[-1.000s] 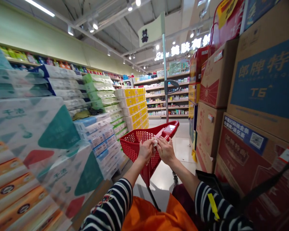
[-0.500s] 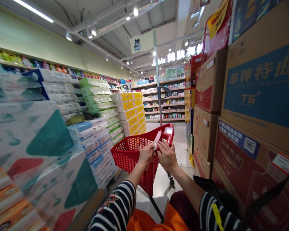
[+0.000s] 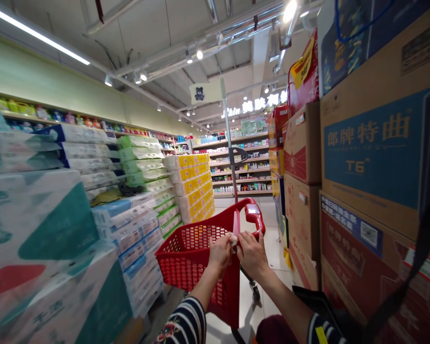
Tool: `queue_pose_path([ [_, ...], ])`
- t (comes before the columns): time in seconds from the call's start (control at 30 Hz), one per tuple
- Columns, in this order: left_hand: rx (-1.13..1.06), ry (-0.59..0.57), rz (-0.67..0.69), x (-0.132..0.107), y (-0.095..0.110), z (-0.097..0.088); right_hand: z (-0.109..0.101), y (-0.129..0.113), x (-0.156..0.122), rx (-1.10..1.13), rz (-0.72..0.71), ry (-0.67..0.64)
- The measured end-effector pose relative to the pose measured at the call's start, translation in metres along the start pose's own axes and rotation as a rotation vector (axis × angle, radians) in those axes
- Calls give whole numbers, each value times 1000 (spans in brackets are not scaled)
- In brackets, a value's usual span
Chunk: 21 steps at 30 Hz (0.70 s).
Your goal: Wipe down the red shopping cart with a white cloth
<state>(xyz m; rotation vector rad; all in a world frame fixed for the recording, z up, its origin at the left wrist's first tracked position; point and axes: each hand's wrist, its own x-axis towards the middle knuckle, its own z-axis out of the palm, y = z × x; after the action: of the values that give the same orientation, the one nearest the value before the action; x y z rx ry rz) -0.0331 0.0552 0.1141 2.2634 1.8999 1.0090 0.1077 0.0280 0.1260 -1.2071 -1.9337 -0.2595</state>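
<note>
A supermarket aisle runs between stacked toilet-paper packs (image 3: 139,215) and cardboard cartons (image 3: 372,157). Over the red shopping-cart basket (image 3: 189,260), the left hand (image 3: 220,253) pinches a small white item (image 3: 233,242), held up clear of the mesh. The right hand (image 3: 252,255) sits just beside it, its grip impossible to tell.

Glossy red plastic basket (image 3: 189,267) beside matt brown cardboard cartons (image 3: 303,220).
</note>
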Motion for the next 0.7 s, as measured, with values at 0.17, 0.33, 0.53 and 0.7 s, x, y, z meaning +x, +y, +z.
queue_pose_path([
  [0.17, 62, -2, -69, -8, -20, 5, -3, 16, -6, -66, -27, 18],
  [0.33, 160, -24, -160, -22, -56, 6, -1, 38, -10, -125, -19, 25],
  [0.53, 143, -14, -31, -23, -31, 21, 12, 31, -15, -150, -58, -9],
  [0.7, 179, 28, -73, -43, -63, 13, 12, 29, -17, -135, -107, -13],
])
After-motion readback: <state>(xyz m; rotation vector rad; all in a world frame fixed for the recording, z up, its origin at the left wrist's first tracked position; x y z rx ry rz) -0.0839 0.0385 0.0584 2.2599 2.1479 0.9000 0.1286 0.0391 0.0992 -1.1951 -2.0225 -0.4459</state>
